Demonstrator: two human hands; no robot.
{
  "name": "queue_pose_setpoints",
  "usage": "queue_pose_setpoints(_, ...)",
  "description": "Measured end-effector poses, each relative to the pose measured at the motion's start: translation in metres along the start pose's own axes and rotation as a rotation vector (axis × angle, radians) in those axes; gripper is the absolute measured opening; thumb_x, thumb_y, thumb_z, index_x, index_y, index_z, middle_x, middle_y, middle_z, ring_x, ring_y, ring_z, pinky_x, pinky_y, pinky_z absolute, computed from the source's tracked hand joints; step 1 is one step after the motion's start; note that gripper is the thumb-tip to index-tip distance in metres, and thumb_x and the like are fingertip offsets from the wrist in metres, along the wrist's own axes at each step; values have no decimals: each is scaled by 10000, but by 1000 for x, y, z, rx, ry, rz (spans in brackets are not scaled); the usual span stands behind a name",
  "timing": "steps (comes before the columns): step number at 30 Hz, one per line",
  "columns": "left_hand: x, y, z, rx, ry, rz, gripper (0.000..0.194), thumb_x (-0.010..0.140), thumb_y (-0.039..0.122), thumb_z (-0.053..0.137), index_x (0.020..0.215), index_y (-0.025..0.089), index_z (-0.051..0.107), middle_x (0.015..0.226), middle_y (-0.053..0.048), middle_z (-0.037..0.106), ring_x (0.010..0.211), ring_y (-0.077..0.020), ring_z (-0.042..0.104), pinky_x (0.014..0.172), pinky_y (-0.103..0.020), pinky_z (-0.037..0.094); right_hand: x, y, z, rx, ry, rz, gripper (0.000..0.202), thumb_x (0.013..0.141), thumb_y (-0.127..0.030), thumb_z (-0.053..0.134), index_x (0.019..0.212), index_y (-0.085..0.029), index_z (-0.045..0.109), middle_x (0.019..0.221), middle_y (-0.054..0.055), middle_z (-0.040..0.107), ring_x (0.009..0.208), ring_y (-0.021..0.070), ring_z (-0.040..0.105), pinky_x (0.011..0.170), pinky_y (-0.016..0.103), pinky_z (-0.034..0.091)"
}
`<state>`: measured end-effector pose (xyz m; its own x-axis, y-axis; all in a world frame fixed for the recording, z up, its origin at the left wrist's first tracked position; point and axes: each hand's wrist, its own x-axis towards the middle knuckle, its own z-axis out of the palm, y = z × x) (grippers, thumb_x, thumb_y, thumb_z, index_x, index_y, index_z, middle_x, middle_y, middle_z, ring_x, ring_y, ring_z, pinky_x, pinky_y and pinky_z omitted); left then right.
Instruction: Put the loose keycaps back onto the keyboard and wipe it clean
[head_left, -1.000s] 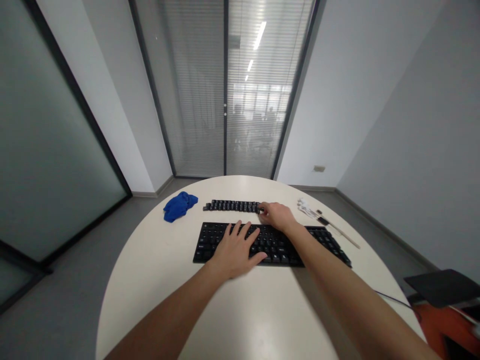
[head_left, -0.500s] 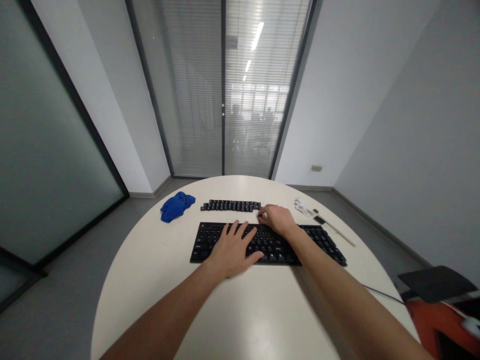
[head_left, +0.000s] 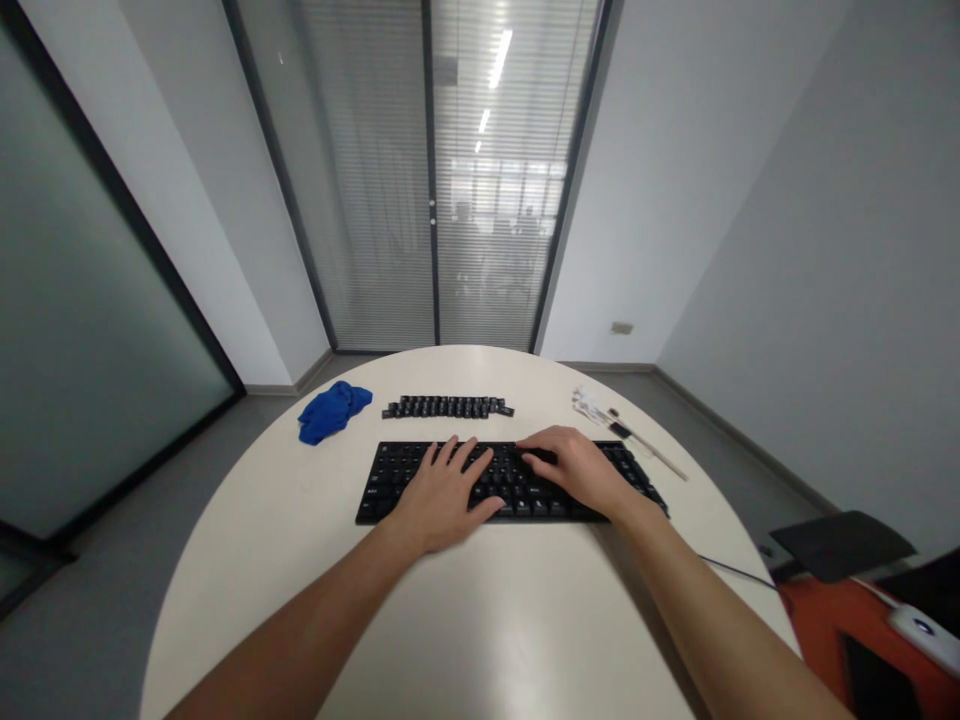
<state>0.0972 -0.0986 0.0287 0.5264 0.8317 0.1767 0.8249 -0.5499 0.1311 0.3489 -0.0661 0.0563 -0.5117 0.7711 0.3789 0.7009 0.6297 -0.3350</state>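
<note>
A black keyboard (head_left: 536, 505) lies across the round table, long side towards me. My left hand (head_left: 442, 497) rests flat on its left half with fingers spread. Over the keyboard's right-middle part is my right hand (head_left: 574, 465), its index finger reaching the back row of keys. The thumb sits a little apart from that finger, and I see nothing between them. Behind the keyboard, loose black keycaps (head_left: 442, 406) stand in close rows. At their right end one keycap (head_left: 507, 411) lies askew.
A crumpled blue cloth (head_left: 334, 412) lies at the back left. At the back right are a white bunched item (head_left: 586, 404), a small black piece (head_left: 620, 430) and a thin pale stick (head_left: 661, 458). A cable (head_left: 739, 572) runs off the right edge towards an orange chair (head_left: 817, 615).
My right hand has drawn back from the right end of the keycap rows to the keyboard, its pinch loosened. The left hand stays on the keys. The view has shifted slightly.
</note>
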Motion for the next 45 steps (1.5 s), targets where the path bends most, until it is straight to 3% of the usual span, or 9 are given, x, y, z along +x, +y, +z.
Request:
queue_pose_setpoints(6, 0, 0, -1, -1, -10, -1, 727, 968, 687, 333, 1556, 260, 347, 1632, -95, 312, 1499, -381, 241, 1195, -595, 205, -7, 8, -3, 124, -96, 49, 243, 976, -344, 587, 1138, -256, 746, 1117, 46, 763, 1031, 247, 692, 952, 380, 516)
queue_pose_setpoints(16, 0, 2, -2, 17, -25, -9, 719, 969, 678, 344, 1559, 266, 336, 1636, -82, 307, 1503, -370, 235, 1200, -591, 210, -6, 15, -3, 204, -110, 112, 207, 936, -364, 638, 1045, -263, 783, 1065, 29, 780, 1010, 243, 710, 933, 355, 535)
queue_pose_setpoints(32, 0, 1, -1, 8, -11, 0, 718, 968, 681, 345, 1556, 268, 346, 1634, -83, 311, 1501, -371, 242, 1199, -590, 211, -6, 11, -8, 155, -109, 67, 111, 897, -315, 675, 900, -246, 762, 974, 26, 780, 920, 221, 721, 885, 343, 545)
queue_pose_setpoints(36, 0, 1, -2, 8, -17, 0, 720, 969, 686, 335, 1555, 269, 344, 1637, -84, 304, 1503, -369, 236, 1198, -592, 209, -7, 6, -14, 122, -133, -3, 130, 896, -293, 647, 926, -242, 762, 1028, 43, 775, 976, 227, 709, 922, 357, 531)
queue_pose_setpoints(45, 0, 1, -2, -11, -6, 5, 721, 968, 689, 326, 1551, 267, 351, 1633, -87, 312, 1498, -373, 242, 1196, -589, 203, -8, 3, -18, 79, -108, 47, 188, 850, -207, 624, 997, -247, 735, 1029, 32, 762, 944, 221, 697, 894, 351, 527)
